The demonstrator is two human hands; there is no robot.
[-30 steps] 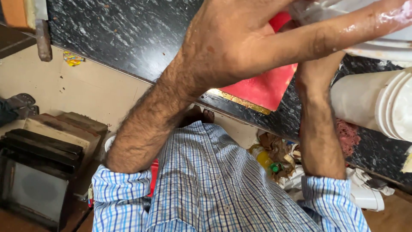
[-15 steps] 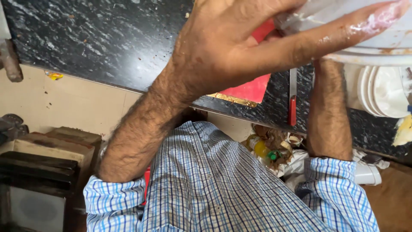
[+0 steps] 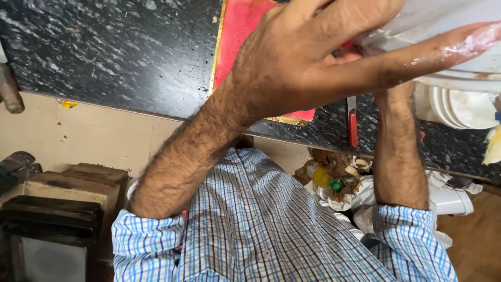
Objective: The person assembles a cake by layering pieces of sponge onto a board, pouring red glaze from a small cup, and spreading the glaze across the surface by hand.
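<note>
Item: left hand (image 3: 313,62); fingers (image 3: 417,52) stretched out and slightly apart, laid flat along the wall of a white tub (image 3: 443,18), not curled round it; the lowest finger is smeared with white paste toward its tip.

Item: right hand; only the forearm (image 3: 399,151) shows, rising to the tub's underside behind the left fingers; whether its fingers are apart or closed cannot be told.

Item: white tub; held up off the bench (image 3: 104,52), close to the camera, just beyond the left fingertips; contents hidden, though the paste suggests something wet and white.

Handling note, as a judgement: pasted fingers slip on smooth plastic; the hold looks safest with the flat of the left hand pressing firmly inward, the right bearing the weight from below, and the tub kept level.

Containers and contents: stack of white bowls or lids (image 3: 464,107) just below the left fingertips, nested, nothing seen in them; yellow bottle with green cap (image 3: 319,176) well below the fingers, among litter and white cups on the floor.

Sundries: red-handled knife (image 3: 353,125) on the bench under the left fingers; red board with gilt edge (image 3: 235,31) behind the left wrist; dark wooden boxes (image 3: 52,209) far from both hands.
</note>
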